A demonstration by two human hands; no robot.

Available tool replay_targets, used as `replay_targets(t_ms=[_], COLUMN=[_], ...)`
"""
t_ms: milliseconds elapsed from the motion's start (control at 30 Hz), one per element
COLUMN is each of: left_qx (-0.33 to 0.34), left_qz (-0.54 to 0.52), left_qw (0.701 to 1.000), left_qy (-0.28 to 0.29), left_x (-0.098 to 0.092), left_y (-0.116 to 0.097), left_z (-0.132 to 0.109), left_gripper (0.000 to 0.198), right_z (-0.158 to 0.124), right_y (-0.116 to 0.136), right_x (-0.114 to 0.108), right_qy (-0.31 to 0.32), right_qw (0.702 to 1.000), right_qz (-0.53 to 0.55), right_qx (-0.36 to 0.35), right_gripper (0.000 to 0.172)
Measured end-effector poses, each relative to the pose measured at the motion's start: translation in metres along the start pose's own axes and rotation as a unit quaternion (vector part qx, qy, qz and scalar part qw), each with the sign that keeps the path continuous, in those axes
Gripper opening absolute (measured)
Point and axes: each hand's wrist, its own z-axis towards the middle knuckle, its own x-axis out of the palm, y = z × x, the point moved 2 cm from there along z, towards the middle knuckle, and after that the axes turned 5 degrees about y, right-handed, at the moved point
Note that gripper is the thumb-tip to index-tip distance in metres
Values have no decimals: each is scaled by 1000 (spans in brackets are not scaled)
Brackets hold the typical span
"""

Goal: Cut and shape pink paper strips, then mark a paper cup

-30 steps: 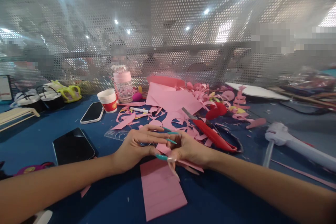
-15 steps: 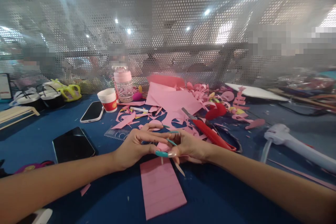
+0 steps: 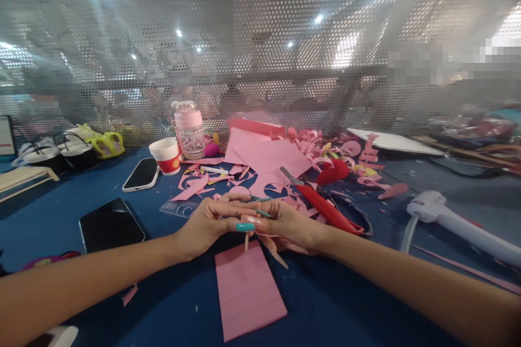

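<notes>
Two hands close up above the pink card [image 3: 250, 293]

The left hand [image 3: 209, 225] and the right hand [image 3: 295, 225] now meet, their fingertips drawn together and the thumbs overlapping side by side. A second ago a gap showed between the thumbs, with a pink strip visible inside it; that gap is gone and the strip is hidden behind the fingers, so I cannot tell whether either hand is pinching it. The left thumb, with its teal nail, sits slightly higher in view than it did, and the nail lies almost level. Long pale nails point down from under the right hand, one of them crossing the top edge of the card in view.

The card keeps its place, flat on the blue counter [image 3: 171, 314], on the near side of the hands, and faint lines run across it. Beyond the hands, the pink scraps [image 3: 191, 188] and the larger pink sheets [image 3: 272, 154] lie as before, as does the red-handled tool [image 3: 329, 209] just past the right hand. To the left, the dark phone [image 3: 112, 225], the white-edged phone [image 3: 141, 174] and the paper cups [image 3: 165, 156] have not moved on the counter.
</notes>
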Motion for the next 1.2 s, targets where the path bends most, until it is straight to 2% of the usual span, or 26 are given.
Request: replay_targets(t_ms=[100, 167, 233, 267, 367, 467, 667, 833, 967, 1200], left_qx=[25, 57, 67, 58, 13, 27, 88, 145, 193, 215], left_qz=[35, 89, 161, 193, 232, 224, 280, 318, 383, 478], left_qw=[999, 992, 979, 974, 972, 974, 956, 936, 901, 852], left_qy=[-16, -70, -106, -104, -30, 10, 5, 37, 61, 24], left_x=[1, 1, 3, 4, 11, 14, 12, 13, 16, 17], left_y=[-3, -5, -8, -9, -11, -13, -12, -9, -11, -15], left_z=[-3, -6, -9, -9, -8, -8, -9, -11, -14, -19], left_gripper=[33, 41, 37, 35, 36, 40, 43, 43, 41, 36], right_z=[0, -1, -2, -2, -3, -3, 0, 1, -1, -2], right_y=[0, 2, 6, 7, 9, 5, -6, -5, -2, 0], right_x=[1, 3, 6, 8, 13, 16, 17, 22, 28, 28], right_qy=[-31, -62, -78, -80, -87, -93, -83, -79, -55, -41], right_qw=[999, 996, 993, 992, 991, 992, 995, 992, 997, 997], right_qz=[-31, -67, -92, -101, -103, -77, 9, 58, 6, -64], right_qx=[-7, -2, 1, 0, -6, -21, -62, -78, -46, -2], right_gripper=[30, 32, 32, 33, 33, 32, 35, 32, 33, 39])
